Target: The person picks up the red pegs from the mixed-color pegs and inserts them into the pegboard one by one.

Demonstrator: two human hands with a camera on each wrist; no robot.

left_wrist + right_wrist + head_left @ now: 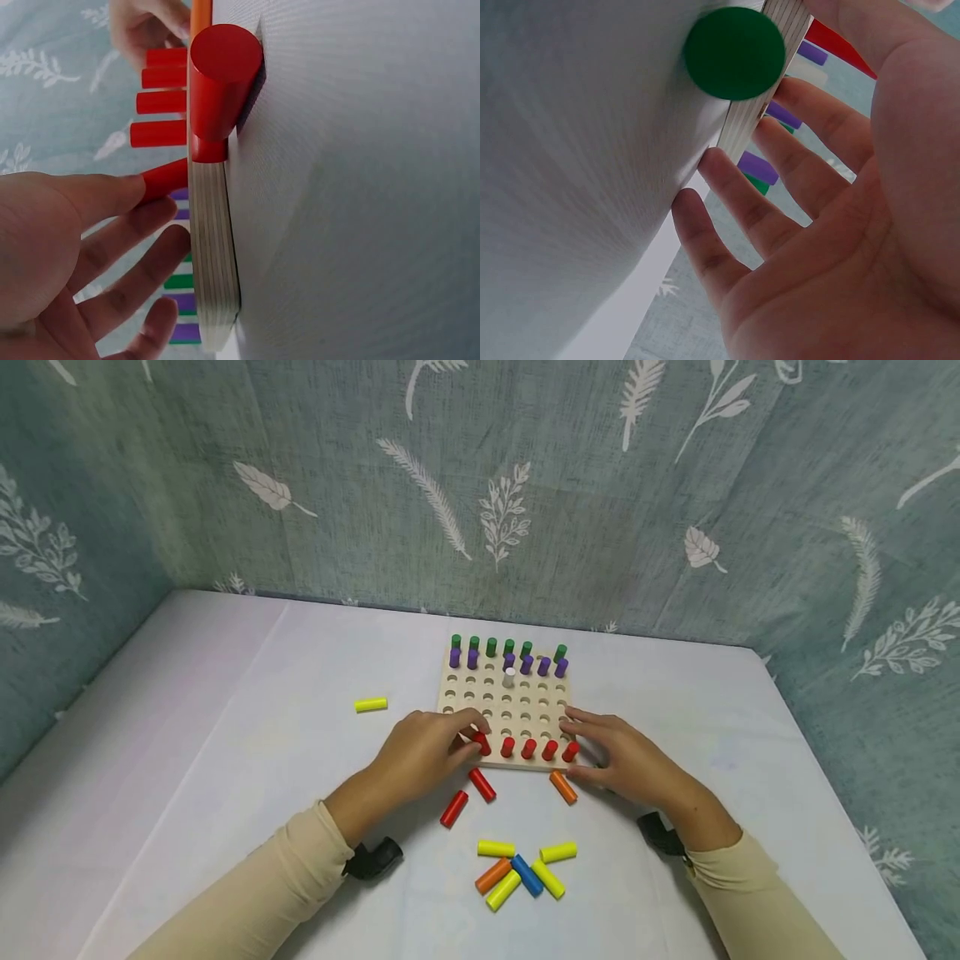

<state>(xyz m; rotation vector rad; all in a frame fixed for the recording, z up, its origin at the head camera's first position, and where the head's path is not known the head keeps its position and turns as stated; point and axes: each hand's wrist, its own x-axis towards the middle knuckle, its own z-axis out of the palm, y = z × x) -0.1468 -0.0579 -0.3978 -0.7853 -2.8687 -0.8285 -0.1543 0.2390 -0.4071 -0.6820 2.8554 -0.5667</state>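
A wooden pegboard with rows of holes lies on the table. Thumb and fingers of my left hand pinch a red peg at the near-left corner of the board, where it leans slightly. Several red pegs stand along the near row to its right. At the board's right edge my right hand rests with spread, relaxed fingers, its fingertips touching the board's side and the table. Green pegs and purple pegs fill much of the far rows, with one white peg before them.
Two loose red pegs and an orange peg lie before the board. Nearer is a cluster of yellow pegs, an orange and a blue peg. A yellow peg lies left; a green peg lies by my right hand.
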